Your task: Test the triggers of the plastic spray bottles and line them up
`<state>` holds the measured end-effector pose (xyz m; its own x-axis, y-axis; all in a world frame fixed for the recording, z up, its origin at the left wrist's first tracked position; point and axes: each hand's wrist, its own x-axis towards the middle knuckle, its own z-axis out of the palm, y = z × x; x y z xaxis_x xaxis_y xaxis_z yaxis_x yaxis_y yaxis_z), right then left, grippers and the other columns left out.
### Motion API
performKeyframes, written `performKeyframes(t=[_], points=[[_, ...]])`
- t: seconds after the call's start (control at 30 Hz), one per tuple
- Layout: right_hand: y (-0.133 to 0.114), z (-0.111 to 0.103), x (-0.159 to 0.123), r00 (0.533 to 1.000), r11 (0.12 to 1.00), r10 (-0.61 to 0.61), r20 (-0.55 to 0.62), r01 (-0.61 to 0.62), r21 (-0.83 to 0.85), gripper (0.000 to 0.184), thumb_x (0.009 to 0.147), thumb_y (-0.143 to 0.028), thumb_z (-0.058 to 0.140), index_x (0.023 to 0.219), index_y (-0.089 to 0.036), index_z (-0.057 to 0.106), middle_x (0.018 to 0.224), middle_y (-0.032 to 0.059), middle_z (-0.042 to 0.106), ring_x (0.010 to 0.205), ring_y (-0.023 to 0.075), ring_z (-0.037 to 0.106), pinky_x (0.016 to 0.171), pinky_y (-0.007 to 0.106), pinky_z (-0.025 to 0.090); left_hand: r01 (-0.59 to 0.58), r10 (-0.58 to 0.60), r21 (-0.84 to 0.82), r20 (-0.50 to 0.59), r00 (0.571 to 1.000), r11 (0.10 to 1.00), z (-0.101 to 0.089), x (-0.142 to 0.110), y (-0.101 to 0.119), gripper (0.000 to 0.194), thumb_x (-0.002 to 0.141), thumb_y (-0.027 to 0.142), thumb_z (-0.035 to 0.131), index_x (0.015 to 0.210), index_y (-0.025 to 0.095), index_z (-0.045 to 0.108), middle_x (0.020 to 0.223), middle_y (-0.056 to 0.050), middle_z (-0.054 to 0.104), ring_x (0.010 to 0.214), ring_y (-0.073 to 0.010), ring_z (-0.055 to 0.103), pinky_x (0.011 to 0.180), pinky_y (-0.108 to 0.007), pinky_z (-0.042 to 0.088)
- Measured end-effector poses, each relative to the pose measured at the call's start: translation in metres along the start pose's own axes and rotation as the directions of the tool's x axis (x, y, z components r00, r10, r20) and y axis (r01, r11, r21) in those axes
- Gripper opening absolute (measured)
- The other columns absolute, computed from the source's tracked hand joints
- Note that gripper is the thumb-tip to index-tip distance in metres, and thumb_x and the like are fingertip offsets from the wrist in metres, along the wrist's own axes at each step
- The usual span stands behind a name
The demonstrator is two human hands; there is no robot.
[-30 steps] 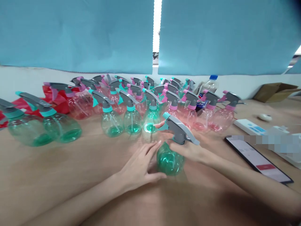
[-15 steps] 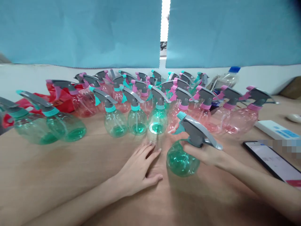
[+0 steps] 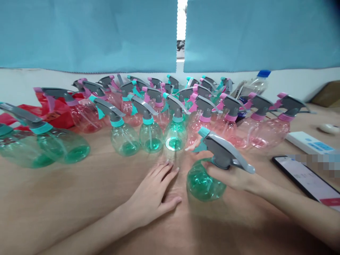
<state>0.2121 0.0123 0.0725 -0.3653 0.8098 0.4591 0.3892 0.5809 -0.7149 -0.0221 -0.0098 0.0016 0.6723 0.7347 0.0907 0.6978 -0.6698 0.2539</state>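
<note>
The right hand [image 3: 233,177] is wrapped around the upper part of a green spray bottle [image 3: 205,184] — the rounded bottom sits just left of the hand, though whether it touches the desk [image 3: 159,241] is hard to tell. The left hand [image 3: 150,194] lies palm down near the bottle, spread wide.

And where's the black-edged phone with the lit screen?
In the head view, the black-edged phone lies at the right edge on the brown table, between the person's bare right forearm and the flat white box with blue marks.
</note>
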Motion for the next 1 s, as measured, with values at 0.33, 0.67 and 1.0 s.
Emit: performKeyframes(t=[0.33, 0.67, 1.0], points=[[0.009, 0.002, -0.004, 1.0, 0.959, 0.009, 0.026, -0.016, 0.284, 0.046, 0.069, -0.005, 0.048, 0.11, -0.025, 0.049, 0.117, 0.0062, 0.063, 0.081, 0.0151, 0.067, 0.07, 0.03, 0.061, 0.013, -0.013, -0.017, 0.009, 1.0, 1.0, -0.002, 0.001, 0.001, 0.065, 0.092, 0.052, 0.05, 0.144, 0.017, 0.037, 0.15, -0.014, 0.038, 0.139, -0.0315, 0.032, 0.112, -0.053, 0.026], [0.011, 0.003, -0.004, 1.0, 0.951, -0.019, 0.006, 0.017, 0.31, 0.05, 0.072, -0.005, 0.05, 0.118, -0.026, 0.05, 0.126, 0.0063, 0.061, 0.094, 0.0181, 0.069, 0.076, 0.032, 0.061, 0.015, -0.015, 0.008, 0.017, 1.0, 1.0, -0.001, 0.002, 0.001, 0.058, 0.095, 0.052, 0.046, 0.14, 0.016, 0.044, 0.15, -0.014, 0.039, 0.14, -0.0305, 0.031, 0.113, -0.051, 0.025], [0.011, 0.003, -0.005, 0.999, 0.951, -0.012, 0.036, 0.0, 0.31, 0.057, 0.074, -0.005, 0.05, 0.127, -0.027, 0.05, 0.128, 0.0064, 0.061, 0.095, 0.0189, 0.07, 0.078, 0.033, 0.062, 0.014, -0.014, 0.012, 0.028, 1.0, 1.0, -0.002, 0.002, 0.001, 0.057, 0.096, 0.05, 0.045, 0.14, 0.014, 0.043, 0.15, -0.015, 0.037, 0.141, -0.03, 0.029, 0.114, -0.051, 0.024]])
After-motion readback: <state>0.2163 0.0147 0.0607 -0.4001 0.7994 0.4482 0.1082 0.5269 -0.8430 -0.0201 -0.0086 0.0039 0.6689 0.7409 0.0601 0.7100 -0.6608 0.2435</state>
